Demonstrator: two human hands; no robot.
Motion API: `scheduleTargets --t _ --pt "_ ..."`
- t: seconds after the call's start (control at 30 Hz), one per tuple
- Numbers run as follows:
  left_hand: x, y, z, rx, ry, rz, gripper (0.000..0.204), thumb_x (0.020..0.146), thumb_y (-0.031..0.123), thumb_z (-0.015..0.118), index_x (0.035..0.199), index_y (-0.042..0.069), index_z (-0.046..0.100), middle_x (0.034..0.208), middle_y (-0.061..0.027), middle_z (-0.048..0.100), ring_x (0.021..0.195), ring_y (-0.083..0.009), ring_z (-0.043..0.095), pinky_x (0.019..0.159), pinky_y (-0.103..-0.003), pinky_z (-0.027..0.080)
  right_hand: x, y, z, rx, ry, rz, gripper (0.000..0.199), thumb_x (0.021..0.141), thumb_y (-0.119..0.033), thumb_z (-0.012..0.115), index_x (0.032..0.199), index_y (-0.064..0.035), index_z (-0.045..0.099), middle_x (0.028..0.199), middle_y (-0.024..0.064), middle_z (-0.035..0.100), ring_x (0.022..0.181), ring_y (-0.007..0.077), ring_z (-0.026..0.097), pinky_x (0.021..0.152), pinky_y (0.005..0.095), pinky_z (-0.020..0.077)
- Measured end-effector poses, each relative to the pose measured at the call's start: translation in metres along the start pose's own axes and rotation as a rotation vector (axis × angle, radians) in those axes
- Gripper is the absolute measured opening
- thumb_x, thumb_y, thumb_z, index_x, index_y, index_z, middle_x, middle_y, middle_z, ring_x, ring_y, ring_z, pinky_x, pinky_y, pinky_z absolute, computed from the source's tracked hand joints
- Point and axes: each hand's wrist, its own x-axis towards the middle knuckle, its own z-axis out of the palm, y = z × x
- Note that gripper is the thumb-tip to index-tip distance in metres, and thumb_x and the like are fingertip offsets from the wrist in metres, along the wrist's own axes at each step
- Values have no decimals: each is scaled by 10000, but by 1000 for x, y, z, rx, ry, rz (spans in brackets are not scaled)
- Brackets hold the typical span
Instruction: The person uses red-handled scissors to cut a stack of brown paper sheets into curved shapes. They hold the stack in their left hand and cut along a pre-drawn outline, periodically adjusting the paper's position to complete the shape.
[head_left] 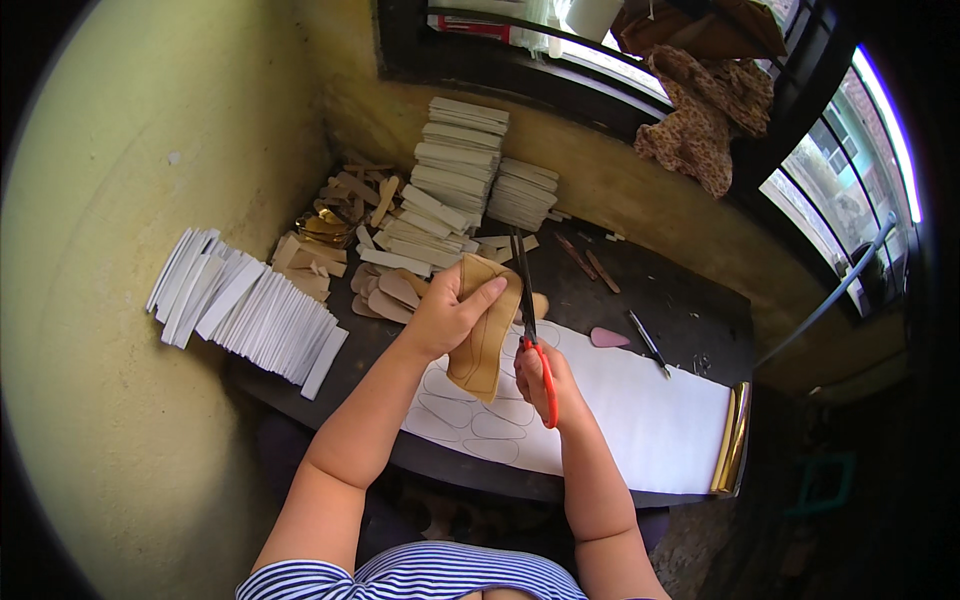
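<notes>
My left hand [452, 308] grips a tan piece of sheet material [482, 345] with curved outlines drawn on it, thumb on top. In my right hand [552, 380] is a pair of scissors [526, 285] with red handles and dark blades pointing away from me. The blades stand upright along the right edge of the tan piece; whether they touch it I cannot tell. Below both hands lies a white sheet [640, 420] with rounded outlines drawn on its left part. Tan sole-shaped pieces [392, 292] lie beyond my left wrist.
White strips stand in stacks [458, 160] at the back and in a long row [270, 320] at the left. A pen [650, 344] and a pink piece [609, 338] lie to the right. The sheet's right end is a gold roll [733, 440]. Walls border the dark table [690, 300].
</notes>
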Motion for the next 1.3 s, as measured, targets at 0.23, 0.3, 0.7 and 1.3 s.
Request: scheduleTargets --t 0.23,0.3,0.7,1.3 --pt "-2 -21 7 109 83 163 191 849 140 543 987 11 511 868 -48 599 778 -94 548 703 -246 448 3 -15 0 259 128 7 218 824 -231 550 821 -32 463 610 2 431 511 87 393 463 230 328" --pt "-3 -24 11 145 73 160 199 851 140 539 995 7 506 885 -61 599 798 -101 551 721 -253 448 0 -23 1 254 138 -26 136 794 -132 570 808 -37 474 646 11 477 543 82 428 493 219 358" --pt "-8 -2 14 330 -414 -220 313 851 95 515 1149 11 465 886 -32 568 706 -80 517 635 -219 443 1 -24 -26 338 441 -179 93 785 -66 566 842 -10 520 673 11 509 541 73 448 491 208 359" --pt "-2 -10 13 -157 337 414 213 856 69 550 1056 -2 552 917 -49 609 853 -102 578 729 -218 447 -5 -20 -5 -187 100 -98 488 787 -368 623 1023 41 500 709 58 521 660 137 491 627 269 428"
